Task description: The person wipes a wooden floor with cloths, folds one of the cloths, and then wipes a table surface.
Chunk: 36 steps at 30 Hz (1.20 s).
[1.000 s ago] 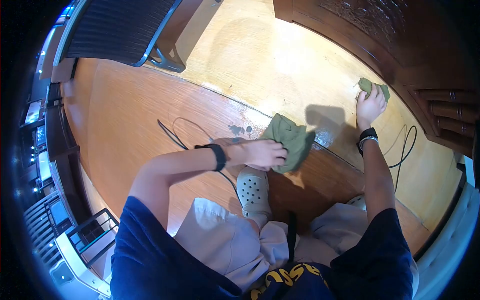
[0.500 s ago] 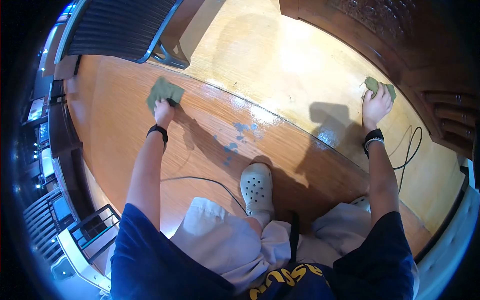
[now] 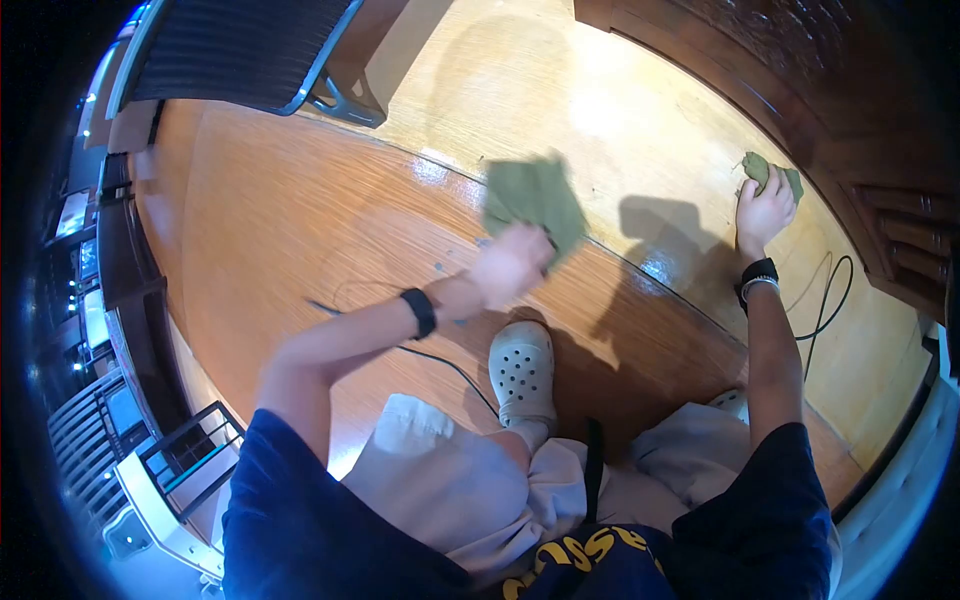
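Note:
My left hand (image 3: 512,264), smeared by motion, is closed on a green cloth (image 3: 535,200) that spreads out beyond the fingers over the wood floor (image 3: 270,210). The cloth covers part of the seam where the brown boards meet a paler yellow floor section (image 3: 490,80). At the far right, my right hand (image 3: 767,213) grips a second green cloth (image 3: 770,177), bunched against the pale floor beside dark wooden furniture. Small grey-blue patches (image 3: 441,267) show on the brown boards near my left wrist.
Carved dark wooden furniture (image 3: 870,130) borders the right side. A dark ribbed chair or panel (image 3: 240,50) stands at the upper left. Thin black cables (image 3: 835,305) lie on the floor at right and near my clog (image 3: 522,370). A white-framed rack (image 3: 160,510) is at lower left.
My left hand has swept to the right with its cloth, from the left boards to over the blue-grey patches near the seam. My right hand has barely moved.

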Available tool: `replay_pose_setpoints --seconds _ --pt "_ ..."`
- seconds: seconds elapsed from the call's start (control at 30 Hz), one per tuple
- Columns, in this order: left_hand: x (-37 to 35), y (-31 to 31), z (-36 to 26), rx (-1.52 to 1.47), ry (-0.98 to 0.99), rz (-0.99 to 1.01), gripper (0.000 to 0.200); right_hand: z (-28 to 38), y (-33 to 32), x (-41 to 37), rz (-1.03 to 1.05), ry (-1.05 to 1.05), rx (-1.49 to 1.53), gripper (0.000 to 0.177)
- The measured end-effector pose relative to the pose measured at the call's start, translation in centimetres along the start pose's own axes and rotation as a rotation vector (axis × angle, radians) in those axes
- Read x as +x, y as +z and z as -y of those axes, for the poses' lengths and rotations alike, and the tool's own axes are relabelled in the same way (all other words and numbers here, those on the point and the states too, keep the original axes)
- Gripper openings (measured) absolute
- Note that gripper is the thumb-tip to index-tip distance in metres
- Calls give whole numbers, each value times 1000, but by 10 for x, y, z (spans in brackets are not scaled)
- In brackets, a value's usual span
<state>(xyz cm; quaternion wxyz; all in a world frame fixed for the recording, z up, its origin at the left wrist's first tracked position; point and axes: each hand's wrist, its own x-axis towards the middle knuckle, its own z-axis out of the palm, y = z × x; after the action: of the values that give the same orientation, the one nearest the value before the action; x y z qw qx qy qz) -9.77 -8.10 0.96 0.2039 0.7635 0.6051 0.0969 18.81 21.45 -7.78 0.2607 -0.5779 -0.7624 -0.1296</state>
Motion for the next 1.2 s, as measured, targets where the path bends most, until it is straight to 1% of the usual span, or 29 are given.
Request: replay_pose_setpoints --seconds 0.03,0.07,0.13,0.17,0.23,0.3,0.37,0.4,0.47,0.5,0.53,0.57,0.6,0.63,0.7,0.73,0.8,0.83,0.9,0.93,1.0,1.03,1.1,1.17,1.2 --pt "-6 17 -10 4 167 65 24 0 0 -1 -4 -3 6 39" --pt "-12 25 -14 5 168 62 24 0 0 -1 -9 -6 10 39" --pt "-16 35 -23 22 386 69 25 1 -2 1 -4 -3 -21 40" --pt "-18 35 -15 19 384 68 25 1 -2 0 5 6 -48 40" --pt "-26 18 26 93 448 120 26 0 1 0 2 -1 -19 39" --pt "-41 2 74 126 473 42 27 -3 1 -1 0 -5 2 39" --pt "-60 -25 108 229 272 143 30 0 -1 -1 -5 0 18 40" --pt "-71 -39 121 231 53 244 34 -2 1 -2 -8 1 -3 40" --pt "-102 -54 145 303 -306 97 37 -4 4 -2 -14 -3 3 40" --pt "-125 -50 170 362 -450 2 39 -4 4 -2 -18 -5 9 41" --pt "-143 -55 184 424 -589 31 38 -3 5 -2 -17 -2 10 41" --pt "-156 -56 204 307 -831 137 38 -3 5 -2 -18 7 7 40" --pt "-165 -62 223 141 -970 203 39 -3 5 -2 -18 16 3 40" --pt "-173 -66 240 142 -964 212 39 -4 4 -3 -12 23 -2 40" --pt "-181 -73 263 -390 -1237 -223 45 -2 3 -1 -20 12 18 40" --pt "-183 -73 267 -388 -1236 -223 45 -1 3 -1 -23 20 11 39" --pt "-186 -71 275 102 -1277 -414 61 -2 4 1 -25 15 10 40" --pt "-191 -56 287 104 -1273 -409 61 -3 4 -2 -22 13 8 40" --pt "-197 -17 317 94 -1422 -130 80 -3 2 -2 -23 12 17 40" --pt "-161 -20 287 28 -1555 -113 88 -3 2 -1 -26 1 29 40" --pt "-113 -29 238 41 -1577 -108 86 -3 1 -2 -33 -1 21 40" --pt "-98 -32 225 57 -1600 -110 84 -2 2 -1 -45 -3 18 40" --pt "-89 -31 213 34 -1581 -121 85 -3 4 -1 -52 -7 12 39" --pt "-90 -28 197 77 -1314 -119 86 -4 4 -1 -58 -8 7 39" --pt "-96 -20 192 104 -1129 -177 83 -5 5 -1 -53 -9 18 39"
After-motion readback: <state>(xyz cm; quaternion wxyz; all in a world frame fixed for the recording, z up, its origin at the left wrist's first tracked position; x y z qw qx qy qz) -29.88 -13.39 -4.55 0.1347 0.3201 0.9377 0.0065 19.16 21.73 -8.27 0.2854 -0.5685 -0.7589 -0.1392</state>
